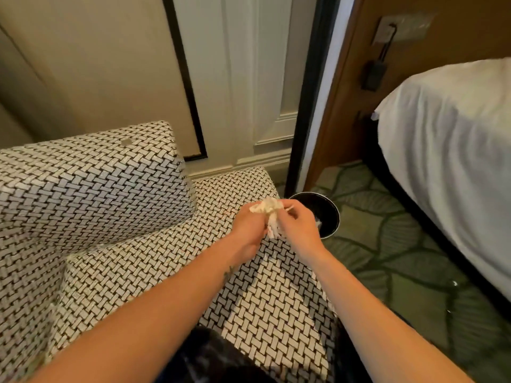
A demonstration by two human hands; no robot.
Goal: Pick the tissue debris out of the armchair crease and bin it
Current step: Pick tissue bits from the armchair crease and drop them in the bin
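A crumpled wad of white tissue debris (267,206) is bunched in my left hand (249,229), which grips it above the right edge of the armchair seat. My right hand (297,223) pinches shreds of the same tissue that hang between the two hands. The armchair (116,205) has a black-and-white woven pattern, with its back cushion at the left and the seat under my forearms. A round black bin (327,217) stands on the carpet just right of the seat, partly hidden behind my right hand. A pale scrap lies inside it.
A bed with a white sheet (453,150) fills the right side. Green leaf-patterned carpet (387,258) lies between the bed and the chair. A white panelled door (243,78) and a beige wall stand behind the armchair. A wall switch with a hanging cable (387,34) is at the top right.
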